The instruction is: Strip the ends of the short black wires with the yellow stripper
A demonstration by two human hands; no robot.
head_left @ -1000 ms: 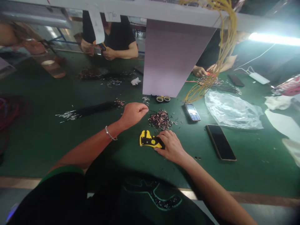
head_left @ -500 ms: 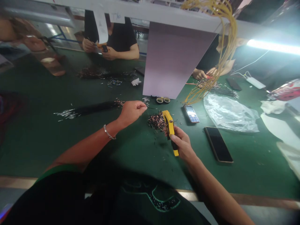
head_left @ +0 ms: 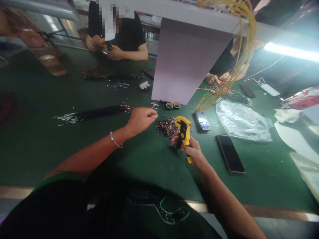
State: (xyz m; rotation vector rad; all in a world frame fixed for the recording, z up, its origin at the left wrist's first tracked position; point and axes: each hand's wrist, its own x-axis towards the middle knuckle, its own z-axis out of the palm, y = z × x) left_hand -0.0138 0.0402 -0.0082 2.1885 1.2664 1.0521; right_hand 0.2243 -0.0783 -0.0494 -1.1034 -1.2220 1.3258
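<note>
My left hand [head_left: 142,120] is closed in a pinch above the green table, a thin black wire [head_left: 162,116] sticking out past its fingertips. In my right hand [head_left: 193,151] is a yellow and black wire stripper [head_left: 183,132], its head upward and turned so the black side shows. Some of my right fingers reach round the handles, which look spread apart. Between the two hands lies a pile of short black and copper-coloured scraps [head_left: 166,127]. Left of my left hand, a bundle of black wires [head_left: 99,113] lies flat, with white tips at one end and copper-coloured tips at the other.
Behind the pile stand two tape rolls [head_left: 173,105] at the foot of a pale panel [head_left: 179,63]. To the right lie a keypad phone [head_left: 202,120], a smartphone [head_left: 230,153] and a clear plastic bag [head_left: 245,121]. Yellow cables [head_left: 239,63] hang down. Co-workers' hands [head_left: 113,51] work across the table.
The wire stripper has rotated in my right hand, showing more of its black side, and its handles look wider apart. My left hand keeps its pinch near the same place.
</note>
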